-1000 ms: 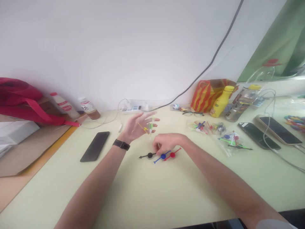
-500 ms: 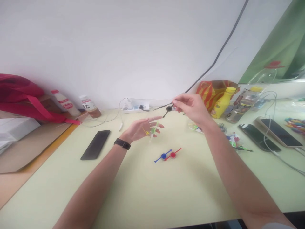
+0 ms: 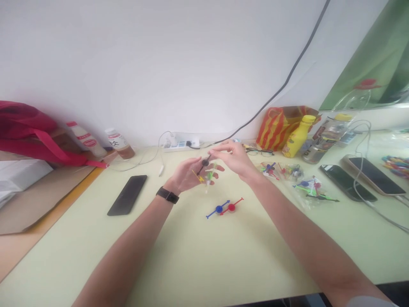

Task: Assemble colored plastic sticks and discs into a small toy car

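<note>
My left hand [image 3: 188,175], palm up with its fingers loosely curled, holds a yellow spinner arrow [image 3: 200,178], a green one [image 3: 209,175] and a whitish one [image 3: 207,185]. Above that palm, my right hand [image 3: 234,160] pinches one end of a black spinner arrow [image 3: 205,163] between thumb and fingers. Whether the black arrow touches the left hand I cannot tell. On the table nearer me, a blue spinner arrow [image 3: 219,209] and a red spinner arrow [image 3: 231,207] lie side by side, slanting the same way.
A black phone [image 3: 128,195] lies at left. Bags of spinner arrows [image 3: 315,187], glasses [image 3: 260,152], a yellow bottle [image 3: 298,136] and two phones [image 3: 348,182] are at right. Along the wall stand a power strip [image 3: 180,143], a drink bottle [image 3: 119,144] and a striped bag [image 3: 275,128].
My right hand has moved left and down, bringing the black spinner arrow over my left palm. The glasses and more of the bagged arrows have come into sight.
</note>
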`<action>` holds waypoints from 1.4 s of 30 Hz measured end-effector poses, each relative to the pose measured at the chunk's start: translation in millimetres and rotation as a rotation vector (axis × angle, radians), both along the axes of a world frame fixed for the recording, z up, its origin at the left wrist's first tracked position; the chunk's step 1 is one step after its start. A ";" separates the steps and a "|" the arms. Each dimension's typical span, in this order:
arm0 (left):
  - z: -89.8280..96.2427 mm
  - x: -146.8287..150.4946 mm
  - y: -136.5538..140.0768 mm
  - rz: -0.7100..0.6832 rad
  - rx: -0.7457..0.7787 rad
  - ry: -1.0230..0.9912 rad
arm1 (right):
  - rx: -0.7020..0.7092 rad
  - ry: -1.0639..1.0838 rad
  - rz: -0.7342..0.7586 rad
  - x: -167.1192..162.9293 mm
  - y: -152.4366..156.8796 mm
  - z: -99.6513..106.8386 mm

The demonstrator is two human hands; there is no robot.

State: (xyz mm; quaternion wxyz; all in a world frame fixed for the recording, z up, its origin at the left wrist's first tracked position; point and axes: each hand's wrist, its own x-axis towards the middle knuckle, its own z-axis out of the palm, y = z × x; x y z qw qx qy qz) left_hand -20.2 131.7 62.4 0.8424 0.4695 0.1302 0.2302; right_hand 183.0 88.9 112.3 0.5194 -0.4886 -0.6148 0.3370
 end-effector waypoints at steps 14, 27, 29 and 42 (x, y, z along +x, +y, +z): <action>5.4 5.4 -6.4 0.044 0.048 -0.062 | 0.073 -0.337 0.413 32.4 0.2 11.8; -24.9 -1.2 11.4 0.225 0.530 0.393 | 0.378 -0.534 0.084 38.0 14.2 -4.8; -29.7 0.6 12.3 0.270 0.601 0.444 | 0.421 -0.570 0.073 35.8 17.2 -10.0; -43.2 7.1 15.3 0.488 0.817 0.468 | 0.534 -0.582 0.058 31.4 13.7 -13.6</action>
